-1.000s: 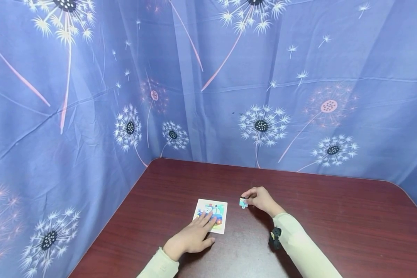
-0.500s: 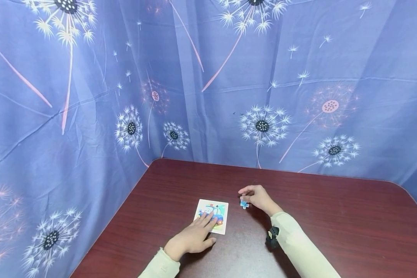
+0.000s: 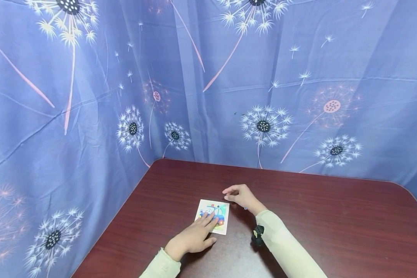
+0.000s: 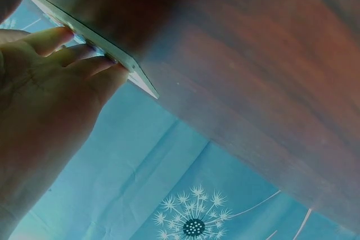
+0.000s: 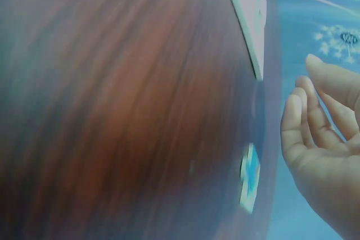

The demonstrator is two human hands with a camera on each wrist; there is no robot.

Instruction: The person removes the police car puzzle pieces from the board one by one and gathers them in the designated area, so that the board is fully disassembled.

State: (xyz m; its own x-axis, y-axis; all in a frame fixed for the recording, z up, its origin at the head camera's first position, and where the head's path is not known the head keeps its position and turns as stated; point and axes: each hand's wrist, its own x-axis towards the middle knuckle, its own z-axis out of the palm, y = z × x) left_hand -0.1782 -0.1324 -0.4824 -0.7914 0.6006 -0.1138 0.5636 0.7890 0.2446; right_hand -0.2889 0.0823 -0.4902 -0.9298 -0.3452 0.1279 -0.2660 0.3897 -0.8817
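Observation:
A small square jigsaw puzzle [image 3: 203,201] in a white frame, with a blue car picture, lies on the table. My left hand [image 3: 192,236] rests on it, fingers straight and spread over its lower part; in the left wrist view the fingertips of that hand [image 4: 56,88] touch the picture side. Just beyond the puzzle's upper right corner, my right hand [image 3: 242,197] hovers with loosely bent fingers and nothing in them. A loose blue jigsaw piece [image 5: 250,178] lies on the table apart from that hand; in the head view, the wrist mostly hides the piece [image 3: 245,208].
The dark red wooden table [image 3: 319,216] has rounded back corners. A blue curtain [image 3: 208,127] printed with dandelions hangs along its back and left edges. A black device [image 3: 258,235] is worn on the right wrist.
My right hand has let go of the jigsaw piece, leaving it on the table, and has moved left towards the puzzle. My left hand has stayed on the puzzle.

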